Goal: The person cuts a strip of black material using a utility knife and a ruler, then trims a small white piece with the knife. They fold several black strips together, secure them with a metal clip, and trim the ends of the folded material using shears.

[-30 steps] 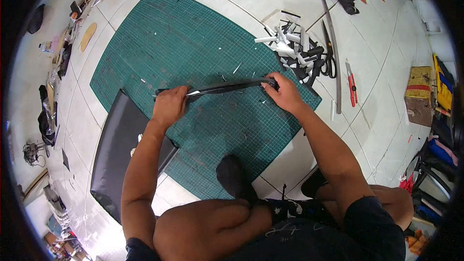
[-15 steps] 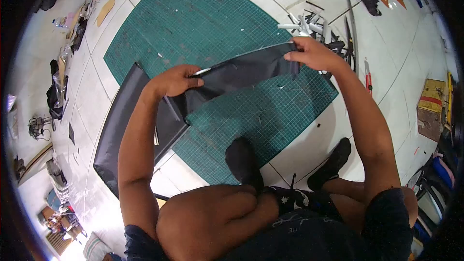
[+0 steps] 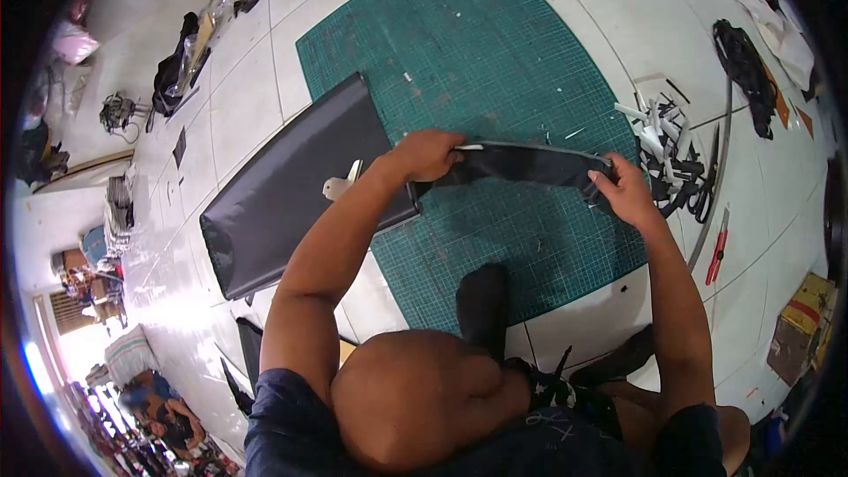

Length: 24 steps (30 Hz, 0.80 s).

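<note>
A strip of smooth black material [image 3: 530,165], like faux leather or vinyl, stretches between my two hands over the green cutting mat [image 3: 442,62]. My left hand [image 3: 428,157] is closed on its left end, where a short white edge shows by the fingers. My right hand [image 3: 624,191] pinches the other end, which is folded over at the fingertips. Behind my left forearm lies a larger black sheet [image 3: 296,185], partly across the mat. On that sheet sits a small whitish object [image 3: 338,187] with a narrow upright part.
A heap of white and black offcuts [image 3: 667,146] lies at the mat's right, with black-handled scissors [image 3: 704,199] beside it. Nearby on the tiles is a red utility knife [image 3: 718,247]. A worn yellow box [image 3: 799,327] stands at far right. Another person [image 3: 168,424] is at lower left.
The view has turned, shifting the mat and sheet rightward and up. Both hands keep hold of the strip, now lower and more slack. The whitish object on the sheet has come into sight.
</note>
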Each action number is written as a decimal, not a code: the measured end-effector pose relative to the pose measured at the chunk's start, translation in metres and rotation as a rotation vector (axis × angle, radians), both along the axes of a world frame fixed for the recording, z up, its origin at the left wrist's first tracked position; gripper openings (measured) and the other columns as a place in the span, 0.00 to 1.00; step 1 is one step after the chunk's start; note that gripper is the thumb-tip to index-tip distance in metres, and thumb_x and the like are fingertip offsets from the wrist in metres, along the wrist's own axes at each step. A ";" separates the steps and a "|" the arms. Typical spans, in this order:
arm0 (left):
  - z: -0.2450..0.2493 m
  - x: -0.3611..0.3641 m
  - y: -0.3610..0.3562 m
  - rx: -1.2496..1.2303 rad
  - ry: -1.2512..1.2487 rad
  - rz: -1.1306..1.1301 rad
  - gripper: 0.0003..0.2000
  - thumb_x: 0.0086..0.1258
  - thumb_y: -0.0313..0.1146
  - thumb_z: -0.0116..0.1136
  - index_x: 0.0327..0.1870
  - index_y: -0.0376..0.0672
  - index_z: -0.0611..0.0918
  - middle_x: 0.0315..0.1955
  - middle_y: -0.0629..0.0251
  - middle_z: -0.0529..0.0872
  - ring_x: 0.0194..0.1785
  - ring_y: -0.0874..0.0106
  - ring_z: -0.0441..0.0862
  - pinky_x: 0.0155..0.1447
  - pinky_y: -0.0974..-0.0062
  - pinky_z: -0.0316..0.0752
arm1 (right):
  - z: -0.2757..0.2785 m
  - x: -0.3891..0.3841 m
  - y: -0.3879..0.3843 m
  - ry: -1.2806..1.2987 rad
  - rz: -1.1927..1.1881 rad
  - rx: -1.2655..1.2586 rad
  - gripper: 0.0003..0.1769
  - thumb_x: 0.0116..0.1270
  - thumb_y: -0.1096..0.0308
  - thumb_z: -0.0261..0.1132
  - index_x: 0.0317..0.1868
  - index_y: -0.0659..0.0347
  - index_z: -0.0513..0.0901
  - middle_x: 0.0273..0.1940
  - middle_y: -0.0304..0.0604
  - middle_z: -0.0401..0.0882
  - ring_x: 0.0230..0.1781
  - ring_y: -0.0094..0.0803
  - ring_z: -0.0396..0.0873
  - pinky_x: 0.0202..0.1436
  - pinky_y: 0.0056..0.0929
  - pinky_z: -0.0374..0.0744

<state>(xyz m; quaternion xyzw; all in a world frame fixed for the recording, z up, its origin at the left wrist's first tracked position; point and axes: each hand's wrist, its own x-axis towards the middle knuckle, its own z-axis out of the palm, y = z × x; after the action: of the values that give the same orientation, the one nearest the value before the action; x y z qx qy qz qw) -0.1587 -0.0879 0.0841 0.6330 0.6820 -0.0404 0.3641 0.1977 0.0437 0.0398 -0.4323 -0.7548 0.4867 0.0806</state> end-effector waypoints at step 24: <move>-0.070 0.014 0.016 -0.383 -0.398 0.129 0.22 0.71 0.45 0.58 0.60 0.40 0.80 0.51 0.54 0.85 0.57 0.57 0.79 0.62 0.60 0.69 | 0.026 -0.040 0.072 -0.466 0.262 0.037 0.36 0.61 0.53 0.70 0.64 0.64 0.70 0.51 0.57 0.81 0.51 0.47 0.82 0.54 0.41 0.78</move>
<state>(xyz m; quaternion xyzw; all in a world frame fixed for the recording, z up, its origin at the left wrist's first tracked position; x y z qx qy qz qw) -0.1443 -0.0719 0.0143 0.5035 0.6159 -0.0203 0.6056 0.1581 0.1157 0.0656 -0.4296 -0.8113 0.3667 -0.1511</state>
